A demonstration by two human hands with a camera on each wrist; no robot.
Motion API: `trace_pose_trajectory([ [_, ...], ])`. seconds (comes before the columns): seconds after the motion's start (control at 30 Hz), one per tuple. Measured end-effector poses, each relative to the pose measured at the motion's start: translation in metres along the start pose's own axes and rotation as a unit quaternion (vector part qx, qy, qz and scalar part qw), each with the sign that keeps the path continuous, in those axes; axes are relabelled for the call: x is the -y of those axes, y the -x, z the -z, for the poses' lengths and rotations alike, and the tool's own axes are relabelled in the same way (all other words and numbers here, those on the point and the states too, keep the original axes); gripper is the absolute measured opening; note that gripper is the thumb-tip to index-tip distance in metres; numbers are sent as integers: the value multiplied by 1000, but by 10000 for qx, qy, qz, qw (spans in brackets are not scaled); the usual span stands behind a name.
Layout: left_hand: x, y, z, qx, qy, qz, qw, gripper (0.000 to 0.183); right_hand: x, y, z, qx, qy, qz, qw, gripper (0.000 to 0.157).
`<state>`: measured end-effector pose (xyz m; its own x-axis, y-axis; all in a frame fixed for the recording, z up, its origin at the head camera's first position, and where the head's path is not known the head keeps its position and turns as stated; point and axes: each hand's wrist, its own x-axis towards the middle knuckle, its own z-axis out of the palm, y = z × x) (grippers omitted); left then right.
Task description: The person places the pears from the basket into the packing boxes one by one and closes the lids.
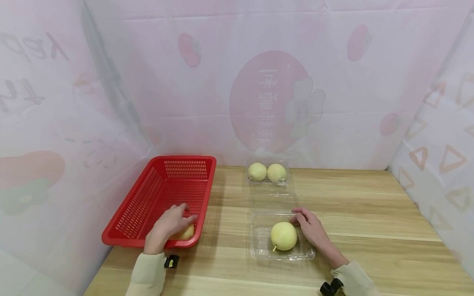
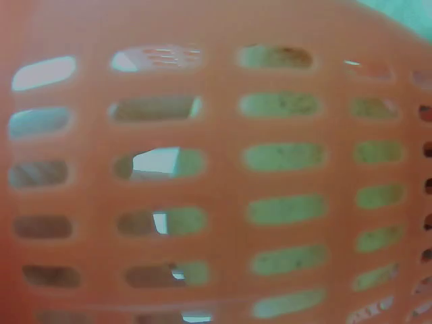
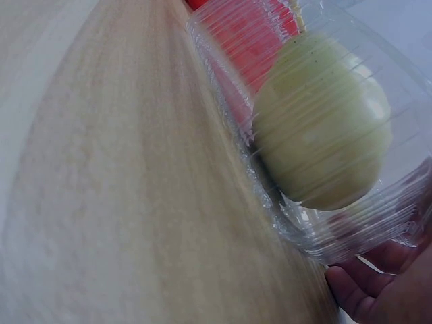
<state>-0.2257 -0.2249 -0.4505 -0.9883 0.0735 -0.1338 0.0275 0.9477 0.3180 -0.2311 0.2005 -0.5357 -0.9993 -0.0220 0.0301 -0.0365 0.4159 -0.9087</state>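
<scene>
Inside the red plastic basket (image 1: 111, 236), my left hand (image 1: 171, 225) curls round a yellow pear (image 1: 187, 233) at the near right corner. That pear is partly hidden by the hand. In the left wrist view, the slotted basket wall (image 2: 223, 148) fills the frame, with pale green showing through the slots. My right hand (image 1: 312, 228) holds the right rim of an open clear plastic clamshell box (image 1: 261, 248). One pear (image 1: 284, 236) lies in its near half, stem toward me. In the right wrist view, fingers (image 3: 354, 290) grip the corner of the box beside the pear (image 3: 324, 121).
Behind the open box, another clear box (image 1: 267, 181) holds two pears (image 1: 257, 172) side by side. The wooden table (image 1: 370, 222) ends at a pale pink printed cloth (image 1: 207, 94), which also hangs on both sides.
</scene>
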Motion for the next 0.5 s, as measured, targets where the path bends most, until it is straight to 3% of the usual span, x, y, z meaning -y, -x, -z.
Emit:
trace_pose_trajectory([
  [0.33,2,-1,-6,197,59,175,9996,54,1,1,0,14,-72,-20,10000,29],
  [0.5,2,-3,-9,303,-3,73,9995,44,2,1,1,38,-118,-35,9999,29],
])
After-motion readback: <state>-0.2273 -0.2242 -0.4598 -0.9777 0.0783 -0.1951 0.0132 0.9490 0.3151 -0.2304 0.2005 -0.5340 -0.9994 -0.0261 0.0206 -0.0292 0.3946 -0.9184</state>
